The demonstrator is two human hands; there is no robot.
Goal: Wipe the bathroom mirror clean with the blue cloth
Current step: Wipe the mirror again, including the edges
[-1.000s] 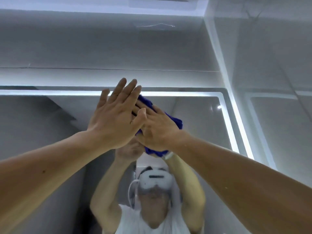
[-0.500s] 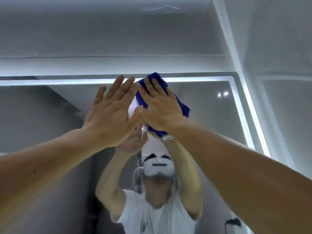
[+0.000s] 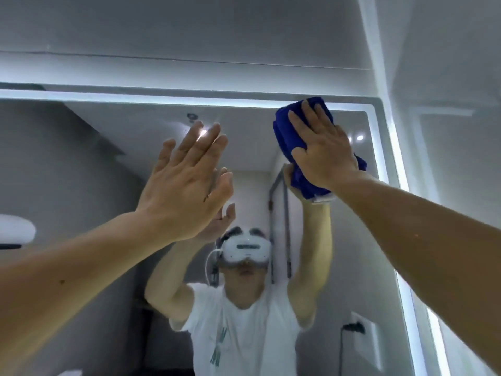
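Observation:
The bathroom mirror (image 3: 122,158) fills the view, edged by a lit white strip along its top and right side. My right hand (image 3: 322,150) presses the bunched blue cloth (image 3: 287,137) flat against the glass near the mirror's top right corner, fingers straight over the cloth. My left hand (image 3: 187,185) is raised to the left of it, fingers straight and together, palm toward the glass, holding nothing. Whether it touches the glass is unclear. The mirror reflects a person in a white shirt with both arms raised.
A grey wall (image 3: 189,36) rises above the mirror and another wall (image 3: 447,77) meets it at the right corner. The lit strip (image 3: 398,164) runs down the mirror's right edge. A wall socket with a black plug (image 3: 352,327) shows in the reflection.
My right hand has slid the blue cloth to the right, away from my left hand, into the mirror's top right corner. My left hand has stayed about where it was.

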